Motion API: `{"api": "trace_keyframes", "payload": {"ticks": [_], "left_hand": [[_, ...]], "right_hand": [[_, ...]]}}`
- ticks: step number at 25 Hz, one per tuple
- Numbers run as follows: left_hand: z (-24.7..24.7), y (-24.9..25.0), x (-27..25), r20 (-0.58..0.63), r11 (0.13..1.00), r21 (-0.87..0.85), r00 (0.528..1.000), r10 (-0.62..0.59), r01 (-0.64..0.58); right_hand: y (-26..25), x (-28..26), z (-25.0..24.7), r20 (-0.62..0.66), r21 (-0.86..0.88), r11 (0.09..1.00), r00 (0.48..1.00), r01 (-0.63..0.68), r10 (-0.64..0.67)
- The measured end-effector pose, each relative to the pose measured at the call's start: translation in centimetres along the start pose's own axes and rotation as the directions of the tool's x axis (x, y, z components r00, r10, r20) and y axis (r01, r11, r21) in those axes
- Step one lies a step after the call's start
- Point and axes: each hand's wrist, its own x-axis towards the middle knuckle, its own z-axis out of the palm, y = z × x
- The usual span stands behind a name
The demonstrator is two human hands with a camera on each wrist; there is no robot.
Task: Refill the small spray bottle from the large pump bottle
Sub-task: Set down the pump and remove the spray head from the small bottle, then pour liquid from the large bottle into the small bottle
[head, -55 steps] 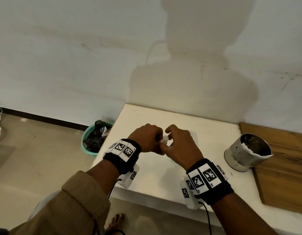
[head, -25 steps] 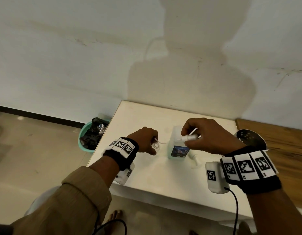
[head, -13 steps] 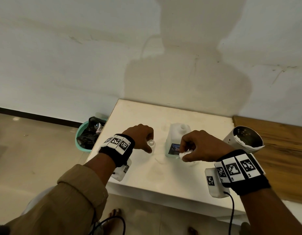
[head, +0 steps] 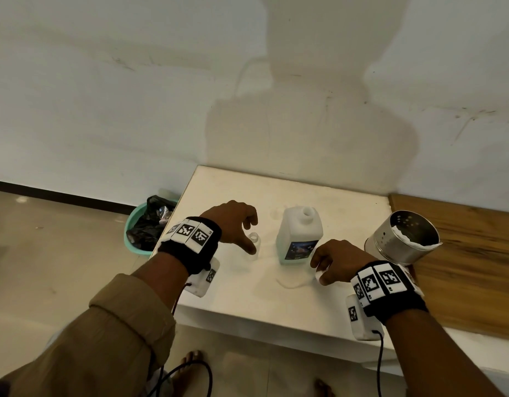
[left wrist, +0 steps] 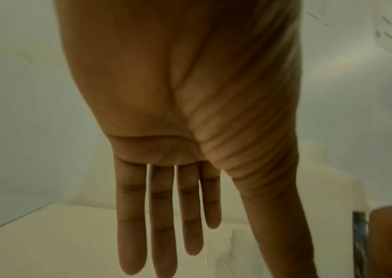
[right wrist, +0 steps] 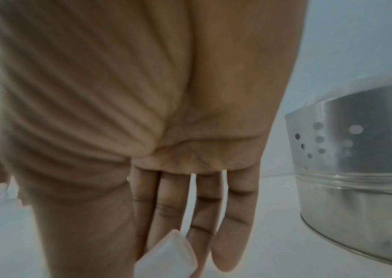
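Note:
The large white pump bottle (head: 300, 236) stands upright mid-table with its neck uncovered. Left of it stands the small clear spray bottle (head: 255, 239), also uncapped. My left hand (head: 249, 234) hovers around the small bottle, thumb beside it, without gripping it; in the left wrist view its fingers (left wrist: 161, 225) are straight. My right hand (head: 320, 269) is low over the table in front of the large bottle and pinches the white pump head (head: 319, 275) (right wrist: 166, 257). The pump's thin tube (head: 290, 284) trails left on the table.
A perforated metal canister (head: 405, 239) (right wrist: 356, 188) stands just right of my right hand, beside a wooden board (head: 476, 267). The white table (head: 276, 305) backs onto a wall. A green bin (head: 133, 239) sits on the floor to the left.
My right hand lifted the pump out of the large bottle and brought it down to the table in front. My left hand loosened its hold on the small bottle.

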Motion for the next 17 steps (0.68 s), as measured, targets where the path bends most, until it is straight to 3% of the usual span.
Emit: {"api": "trace_keyframes", "payload": {"ticks": [4, 8, 13, 17], "left_hand": [[-2.6, -0.7, 0.0, -0.141, 0.985, -0.17, 0.99, -0.019, -0.006], [-2.9, -1.6, 2.3, -0.305, 0.98, -0.201, 0.951, -0.059, -0.004], [-1.7, -0.6, 6.1, -0.309, 0.989, -0.141, 0.951, 0.008, -0.054], [-1.2, -0.2, 8.6, -0.249, 0.996, -0.049, 0.967, 0.059, -0.074]], "right_hand": [[0.2, 0.6, 0.6, -0.015, -0.037, 0.999, 1.0, -0.018, 0.018], [0.1, 1.0, 1.0, -0.031, -0.05, 0.998, 0.999, -0.031, 0.03], [0.3, 1.0, 0.1, -0.054, -0.02, 0.998, 0.997, -0.052, 0.051], [0.7, 0.6, -1.3, -0.156, -0.023, 0.998, 0.986, -0.054, 0.049]]}}
